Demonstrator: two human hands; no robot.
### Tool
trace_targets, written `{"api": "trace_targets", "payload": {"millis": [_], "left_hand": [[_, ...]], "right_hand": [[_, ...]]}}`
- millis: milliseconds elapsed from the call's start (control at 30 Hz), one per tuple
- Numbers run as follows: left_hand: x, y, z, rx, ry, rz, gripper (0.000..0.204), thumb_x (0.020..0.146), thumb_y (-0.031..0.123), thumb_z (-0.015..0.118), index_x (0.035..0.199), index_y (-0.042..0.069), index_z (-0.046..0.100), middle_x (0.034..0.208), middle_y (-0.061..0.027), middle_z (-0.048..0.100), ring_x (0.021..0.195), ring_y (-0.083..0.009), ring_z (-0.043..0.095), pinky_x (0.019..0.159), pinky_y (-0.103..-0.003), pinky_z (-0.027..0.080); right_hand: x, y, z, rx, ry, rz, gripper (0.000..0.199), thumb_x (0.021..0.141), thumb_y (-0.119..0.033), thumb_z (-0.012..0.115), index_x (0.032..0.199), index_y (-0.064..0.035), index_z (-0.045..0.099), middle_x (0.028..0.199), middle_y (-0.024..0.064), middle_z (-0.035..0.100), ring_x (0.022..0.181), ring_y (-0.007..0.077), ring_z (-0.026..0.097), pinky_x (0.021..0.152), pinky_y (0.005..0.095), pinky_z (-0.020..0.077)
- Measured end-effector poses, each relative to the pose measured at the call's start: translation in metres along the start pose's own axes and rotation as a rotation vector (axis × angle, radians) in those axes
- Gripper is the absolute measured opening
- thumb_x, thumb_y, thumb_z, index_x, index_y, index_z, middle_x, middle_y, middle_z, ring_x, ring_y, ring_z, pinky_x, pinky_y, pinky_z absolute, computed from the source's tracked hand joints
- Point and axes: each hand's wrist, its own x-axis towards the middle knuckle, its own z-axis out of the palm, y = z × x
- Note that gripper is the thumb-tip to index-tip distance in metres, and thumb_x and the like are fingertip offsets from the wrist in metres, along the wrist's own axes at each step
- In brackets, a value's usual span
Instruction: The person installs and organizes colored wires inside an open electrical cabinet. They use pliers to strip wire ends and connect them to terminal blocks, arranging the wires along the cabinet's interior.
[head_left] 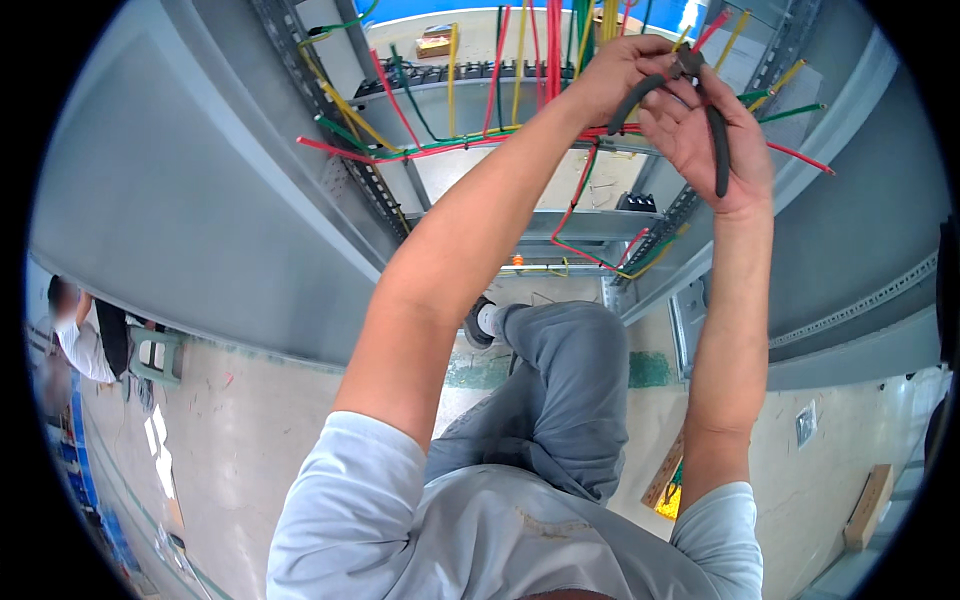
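Inside an open grey electrical cabinet point(250, 190), I work overhead with both arms raised. My right hand point(705, 135) is wrapped around the black-handled wire cutters point(700, 90), one handle lying across the palm and the other arching toward my left hand point(620, 75), whose fingers are closed near the tool's head. What the left hand pinches is hidden. The cutters sit at the top of the cabinet, among hanging red wires point(545, 50), yellow wires point(520, 60) and green wires point(585, 30). To do this well, I judge I should isolate one conductor, seat it deep in the blades and squeeze squarely, keeping neighbouring insulation clear.
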Motion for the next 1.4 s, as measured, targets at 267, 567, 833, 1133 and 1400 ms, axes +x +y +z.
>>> {"api": "trace_targets", "payload": {"millis": [267, 567, 833, 1133, 1400], "left_hand": [[0.000, -0.002, -0.009, -0.063, 0.054, -0.094, 0.026, 0.103, 0.021, 0.061, 0.122, 0.004, 0.065, 0.106, -0.0037, 0.071, 0.091, -0.0127, 0.070, 0.078, -0.026, 0.060], [-0.001, 0.008, -0.006, -0.038, 0.017, -0.157, 0.027, 0.101, 0.019, 0.064, 0.125, 0.005, 0.066, 0.106, -0.0041, 0.071, 0.095, -0.0148, 0.069, 0.081, -0.030, 0.057], [-0.006, 0.005, 0.000, -0.107, -0.053, -0.054, 0.026, 0.102, 0.019, 0.063, 0.123, 0.005, 0.066, 0.100, 0.0012, 0.069, 0.087, -0.0073, 0.064, 0.077, -0.022, 0.053], [-0.001, 0.005, 0.015, 0.026, 0.137, -0.068, 0.029, 0.104, 0.021, 0.059, 0.125, 0.002, 0.059, 0.103, -0.0074, 0.069, 0.102, -0.0162, 0.062, 0.093, -0.031, 0.046], [-0.043, 0.019, 0.047, 0.425, 0.265, 0.148, 0.051, 0.097, 0.017, 0.069, 0.140, -0.005, 0.054, 0.134, -0.0167, 0.064, 0.120, -0.0208, 0.062, 0.107, -0.035, 0.045]], "right_hand": [[0.000, 0.020, 0.008, -0.006, 0.148, -0.139, 0.036, 0.098, -0.022, 0.055, 0.115, 0.0088, 0.060, 0.111, 0.0230, 0.068, 0.106, 0.0379, 0.066, 0.101, 0.0556, 0.0511], [-0.009, 0.018, 0.010, -0.028, 0.013, 0.019, 0.046, 0.098, -0.030, 0.051, 0.131, 0.0024, 0.054, 0.135, 0.0258, 0.057, 0.130, 0.0421, 0.053, 0.109, 0.0671, 0.0382], [0.006, 0.049, 0.010, 0.153, -0.034, -0.141, 0.036, 0.091, -0.027, 0.059, 0.112, 0.0015, 0.061, 0.113, 0.0224, 0.064, 0.110, 0.0406, 0.062, 0.099, 0.0633, 0.0462], [0.040, 0.067, 0.091, -0.208, -0.096, -0.330, 0.024, 0.097, -0.025, 0.061, 0.082, -0.0083, 0.053, 0.063, -0.0010, 0.050, 0.052, 0.0093, 0.046, 0.049, 0.0275, 0.0358], [-0.146, 0.133, 0.033, -0.180, 0.302, -0.073, 0.016, 0.101, -0.020, 0.059, 0.097, -0.0053, 0.054, 0.069, 0.0022, 0.049, 0.054, 0.0127, 0.047, 0.051, 0.0309, 0.0404]]}}
